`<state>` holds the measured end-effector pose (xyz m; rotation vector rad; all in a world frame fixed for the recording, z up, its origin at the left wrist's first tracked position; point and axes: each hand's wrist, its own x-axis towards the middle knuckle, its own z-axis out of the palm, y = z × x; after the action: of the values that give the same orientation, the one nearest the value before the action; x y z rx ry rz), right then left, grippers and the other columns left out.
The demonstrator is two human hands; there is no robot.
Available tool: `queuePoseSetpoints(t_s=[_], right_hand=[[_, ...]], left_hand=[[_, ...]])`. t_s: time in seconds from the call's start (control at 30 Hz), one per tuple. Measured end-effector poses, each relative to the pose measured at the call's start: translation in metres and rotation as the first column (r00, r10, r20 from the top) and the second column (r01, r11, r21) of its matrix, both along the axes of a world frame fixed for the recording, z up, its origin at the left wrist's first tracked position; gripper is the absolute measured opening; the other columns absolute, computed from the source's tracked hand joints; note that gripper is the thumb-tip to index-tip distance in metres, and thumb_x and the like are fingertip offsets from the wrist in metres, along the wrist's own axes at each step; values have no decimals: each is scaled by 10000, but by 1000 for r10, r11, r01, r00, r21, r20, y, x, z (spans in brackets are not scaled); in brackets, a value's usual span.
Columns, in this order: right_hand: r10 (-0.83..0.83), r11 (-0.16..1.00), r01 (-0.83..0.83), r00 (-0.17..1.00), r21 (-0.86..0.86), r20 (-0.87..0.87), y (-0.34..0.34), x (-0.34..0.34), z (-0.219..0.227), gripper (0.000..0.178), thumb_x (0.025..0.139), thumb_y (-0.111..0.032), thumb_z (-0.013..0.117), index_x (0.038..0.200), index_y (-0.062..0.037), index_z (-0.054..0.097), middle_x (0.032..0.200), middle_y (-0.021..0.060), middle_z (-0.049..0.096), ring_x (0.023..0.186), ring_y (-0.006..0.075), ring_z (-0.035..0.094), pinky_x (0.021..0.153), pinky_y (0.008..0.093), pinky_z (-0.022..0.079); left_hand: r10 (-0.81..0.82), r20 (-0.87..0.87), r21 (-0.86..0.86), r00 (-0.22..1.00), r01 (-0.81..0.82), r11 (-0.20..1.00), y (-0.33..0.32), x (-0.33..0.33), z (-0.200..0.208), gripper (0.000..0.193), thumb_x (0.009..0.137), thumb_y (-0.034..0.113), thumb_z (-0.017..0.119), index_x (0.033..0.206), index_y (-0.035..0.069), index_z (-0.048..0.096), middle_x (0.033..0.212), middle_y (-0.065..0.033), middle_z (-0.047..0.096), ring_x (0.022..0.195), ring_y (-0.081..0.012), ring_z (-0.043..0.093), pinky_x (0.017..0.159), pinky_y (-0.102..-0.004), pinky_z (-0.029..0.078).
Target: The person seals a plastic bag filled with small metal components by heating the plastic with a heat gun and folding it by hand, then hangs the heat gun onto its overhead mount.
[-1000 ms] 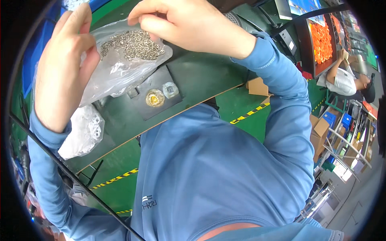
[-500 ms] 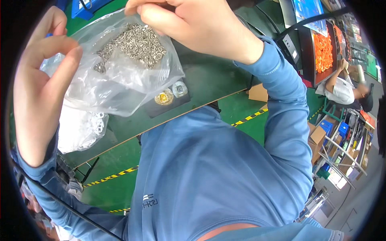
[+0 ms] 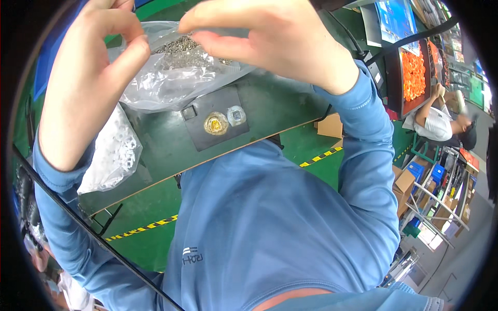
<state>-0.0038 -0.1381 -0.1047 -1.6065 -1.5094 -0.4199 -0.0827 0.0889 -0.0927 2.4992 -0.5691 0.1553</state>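
A clear plastic bag [image 3: 171, 85] of small silvery metal pieces [image 3: 181, 45] lies at the far side of the dark green table. At its left edge is my left hand [image 3: 96, 67], thumb and index finger curled together; what they pinch, if anything, is hidden. My right hand [image 3: 275, 41] reaches over the bag's far right part, its thumb and index fingertips closed at the bag's upper edge. Nearer me, a dark pad [image 3: 199, 137] bears a round amber-yellow piece [image 3: 216, 123] and a round clear piece [image 3: 236, 115].
A clear bag of white pieces [image 3: 116, 155] lies at the table's left end. Orange parts [image 3: 413, 75] fill a dark tray at right, with a seated person [image 3: 441, 122] beyond. A black cable [image 3: 98, 236] crosses my left sleeve. A cardboard box [image 3: 330, 125] sits beyond the table edge.
The bag of metal pieces has shifted away from me, uncovering more of the dark pad. My left hand has moved right and farther off, closer to my right hand.
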Motion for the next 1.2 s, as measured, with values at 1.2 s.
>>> queuePoseSetpoints(t_s=[1.2], right_hand=[[-181,956,185,983,-227,38,37,6,-40,163,814,-98,648,907,-32,765,1046,127,724,1021,324,614,897,441,483]], left_hand=[[-97,-755,-641,649,-696,324,36,39,-160,621,1044,552,485,1251,-7,659,1174,-119,702,1041,-148,663,914,-295,527]])
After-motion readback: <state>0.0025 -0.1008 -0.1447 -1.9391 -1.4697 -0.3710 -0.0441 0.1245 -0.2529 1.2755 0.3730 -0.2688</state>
